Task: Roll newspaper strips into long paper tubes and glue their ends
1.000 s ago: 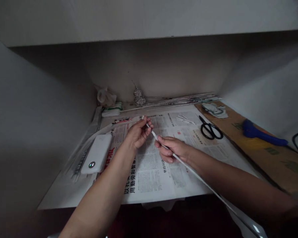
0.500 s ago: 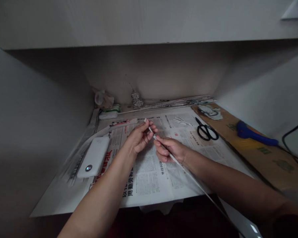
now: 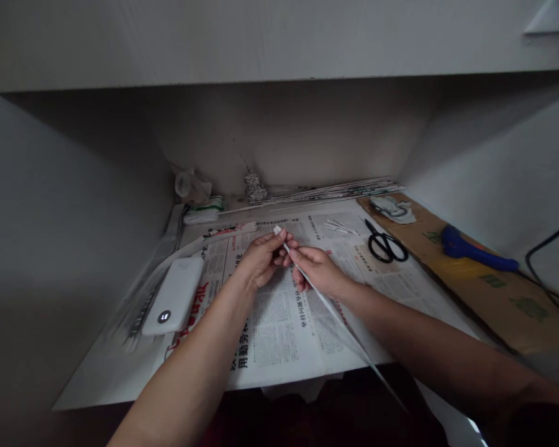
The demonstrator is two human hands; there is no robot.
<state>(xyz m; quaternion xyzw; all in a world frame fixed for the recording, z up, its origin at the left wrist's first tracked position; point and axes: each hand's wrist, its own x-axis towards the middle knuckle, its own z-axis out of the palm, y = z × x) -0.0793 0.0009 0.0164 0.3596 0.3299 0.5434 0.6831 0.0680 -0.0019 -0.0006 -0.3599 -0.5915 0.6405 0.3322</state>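
A long, thin white paper strip (image 3: 338,320), perhaps a rolled stick, slants from my fingers toward the lower right, past the table's front edge. My left hand (image 3: 265,257) pinches it near its upper end, and a small white tip shows above the thumb. Just below that, my right hand (image 3: 319,270) has closed thumb and fingers on the same strip, close against the left fingers. Both hands are held over the spread newspaper (image 3: 274,335). Some of the fingertips are hidden behind the hands.
Black scissors (image 3: 386,246) and short white paper pieces (image 3: 340,227) lie right of my hands. A blue glue gun (image 3: 477,248) rests on cardboard (image 3: 507,298). On the left is a white power bank (image 3: 174,295). Long paper sticks (image 3: 335,191) lie behind, beneath an overhanging panel (image 3: 279,43).
My right hand has turned and moved slightly up toward the left hand. The strip's lower part has swung left and looks wider, and its white tip shows more.
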